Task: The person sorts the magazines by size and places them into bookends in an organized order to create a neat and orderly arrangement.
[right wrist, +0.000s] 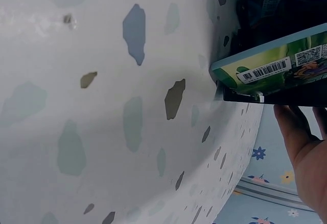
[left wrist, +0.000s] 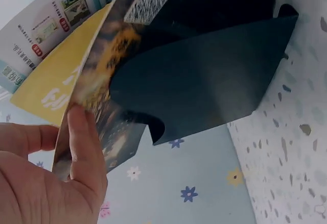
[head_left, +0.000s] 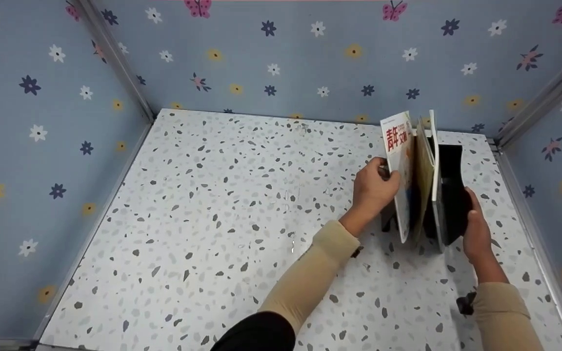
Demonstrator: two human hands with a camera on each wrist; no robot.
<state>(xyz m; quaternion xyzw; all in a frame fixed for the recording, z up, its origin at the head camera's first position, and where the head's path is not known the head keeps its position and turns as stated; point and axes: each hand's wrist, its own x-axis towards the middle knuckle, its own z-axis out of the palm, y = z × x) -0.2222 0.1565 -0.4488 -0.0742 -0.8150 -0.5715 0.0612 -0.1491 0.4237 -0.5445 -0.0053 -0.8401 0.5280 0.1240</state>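
Note:
At the right of the table, a black desk file holder (head_left: 452, 170) holds several upright books and magazines. My left hand (head_left: 374, 187) pinches the near-left edge of a magazine (head_left: 399, 156) with red Chinese characters on its cover. In the left wrist view, the thumb and fingers lie on either side of that magazine (left wrist: 120, 45), which stands in the holder at a tilt. Beside it are a yellowish book (head_left: 424, 180) and a white-edged book (head_left: 435, 165). My right hand (head_left: 478, 236) rests its fingers against the holder's right outer side, below a green-covered book (right wrist: 278, 63).
The speckled white table (head_left: 212, 204) stretches to the left of the holder. Blue flowered panels (head_left: 286, 63) rise at the back and both sides, with metal strips (head_left: 549, 92) at the corners. The holder stands close to the back and right panels.

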